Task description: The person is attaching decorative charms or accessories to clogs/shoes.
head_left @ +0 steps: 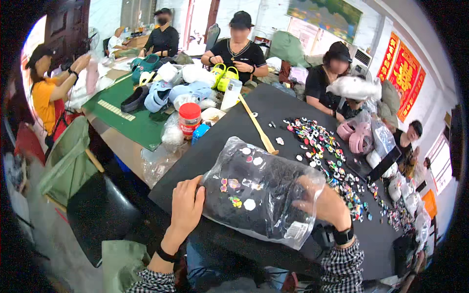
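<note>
A large clear plastic bag [264,171] lies on the black tabletop in front of me, with a white label near its right corner. My left hand [185,202] pinches the bag's left edge. On the other side, my right hand [317,198] reaches in under the film, fingers apart and blurred by the plastic. Several small coloured charms [235,201] show through the bag; I cannot tell whether they are inside or beneath it. Dark shapes beneath the film are unclear.
Many loose charms [317,141] spread across the right side. A wooden stick [259,127] lies beyond the bag. Clogs [159,95], a red-lidded jar [189,117] and plastic-wrapped goods crowd the green mat [110,105]. Several people sit around the tables. A black chair [102,210] stands left.
</note>
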